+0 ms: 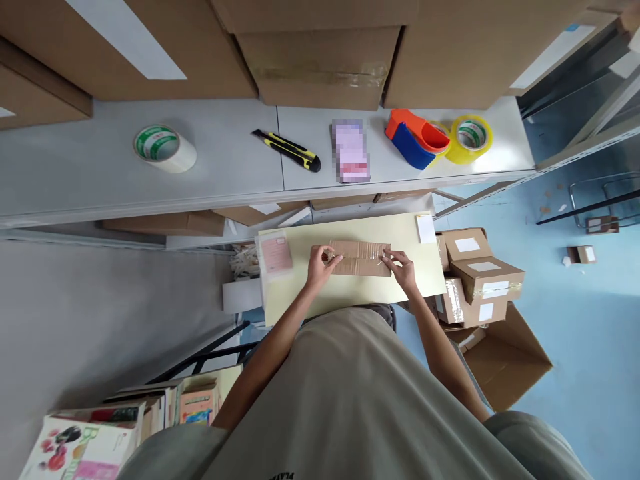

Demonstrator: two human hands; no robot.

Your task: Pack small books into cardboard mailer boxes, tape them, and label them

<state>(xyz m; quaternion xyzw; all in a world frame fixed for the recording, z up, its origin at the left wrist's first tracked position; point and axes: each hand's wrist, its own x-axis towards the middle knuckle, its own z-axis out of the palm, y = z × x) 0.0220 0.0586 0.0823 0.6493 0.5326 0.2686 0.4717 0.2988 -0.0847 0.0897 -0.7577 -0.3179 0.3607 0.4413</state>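
A small oblong piece of brown cardboard point(361, 259) lies on the pale yellow table point(420, 267) in front of my body. A seam runs along its middle, and shiny clear tape shows near its ends. My left hand point(320, 265) pinches its left end between thumb and fingers. At the right end, my right hand point(400, 268) is closed the same way, thumb and fingertips on the taped edge. Whether the cardboard is a flat piece or a shallow box, I cannot tell.
On the grey shelf ahead are a tape roll point(165, 148), a utility knife point(287, 151), a blurred purple packet point(351, 152), an orange-and-blue tape dispenser point(417, 139) and a yellow tape roll point(470, 139). Taped boxes point(483, 267) stack at right; books point(90, 440) stand lower left.
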